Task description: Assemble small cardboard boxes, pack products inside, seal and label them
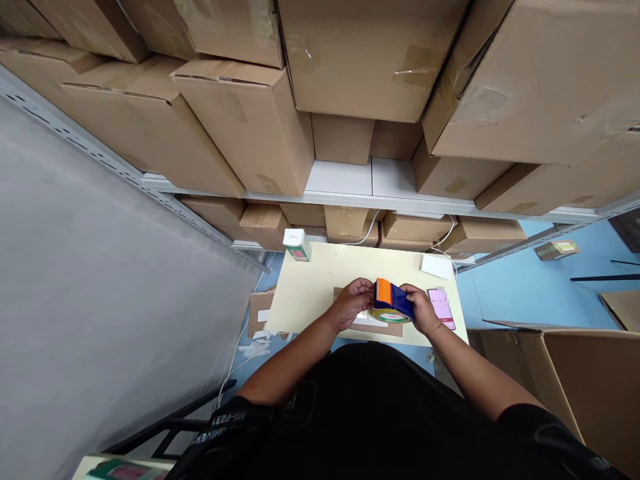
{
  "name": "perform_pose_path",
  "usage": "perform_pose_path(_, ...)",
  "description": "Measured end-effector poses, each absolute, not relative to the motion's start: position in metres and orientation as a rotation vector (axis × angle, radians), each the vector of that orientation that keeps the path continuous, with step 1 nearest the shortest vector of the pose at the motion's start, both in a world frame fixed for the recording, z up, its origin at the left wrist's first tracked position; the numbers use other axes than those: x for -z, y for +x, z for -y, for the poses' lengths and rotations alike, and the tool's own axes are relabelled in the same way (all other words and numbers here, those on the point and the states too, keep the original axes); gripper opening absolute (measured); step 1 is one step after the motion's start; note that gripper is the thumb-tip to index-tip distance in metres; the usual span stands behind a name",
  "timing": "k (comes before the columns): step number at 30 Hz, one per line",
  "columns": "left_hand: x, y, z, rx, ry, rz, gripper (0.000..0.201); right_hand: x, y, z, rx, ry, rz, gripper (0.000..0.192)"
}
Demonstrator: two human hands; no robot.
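Both hands hold a tape dispenser (391, 299) with an orange end, a blue body and a roll of tape below it. My left hand (353, 301) grips its orange end and my right hand (421, 309) grips its blue side. The dispenser hangs just above a flat brown cardboard parcel (373, 325) that lies on the small pale yellow table (320, 280). A phone (441, 307) with a pink lit screen lies on the table beside my right hand.
A small white and green box (297, 244) stands at the table's far left corner, a white paper pad (437, 266) at the far right. Shelves stacked with cardboard boxes (250, 120) rise behind. A large open carton (575, 387) stands at my right, a grey wall at my left.
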State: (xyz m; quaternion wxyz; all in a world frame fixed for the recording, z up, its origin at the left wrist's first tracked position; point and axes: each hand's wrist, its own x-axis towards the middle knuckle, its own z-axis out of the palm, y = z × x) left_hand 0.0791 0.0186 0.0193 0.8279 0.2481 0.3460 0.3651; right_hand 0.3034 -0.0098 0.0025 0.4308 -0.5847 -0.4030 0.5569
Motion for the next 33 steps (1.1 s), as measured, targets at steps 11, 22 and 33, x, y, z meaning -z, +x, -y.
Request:
perform_pose_path(11,-0.005,0.068,-0.019,-0.69,0.494,-0.715,0.044,-0.016,0.3,0.01,-1.313,-1.487,1.167,0.018)
perform_pose_path(22,0.0,0.068,-0.027,-0.637,0.474,-0.635,0.042,-0.015,0.302,0.008,-1.312,-1.496,1.161,0.018)
perform_pose_path(33,-0.006,0.071,-0.029,-0.621,0.432,-0.638,0.035,-0.015,0.303,0.003,-1.308,-1.512,1.173,0.019)
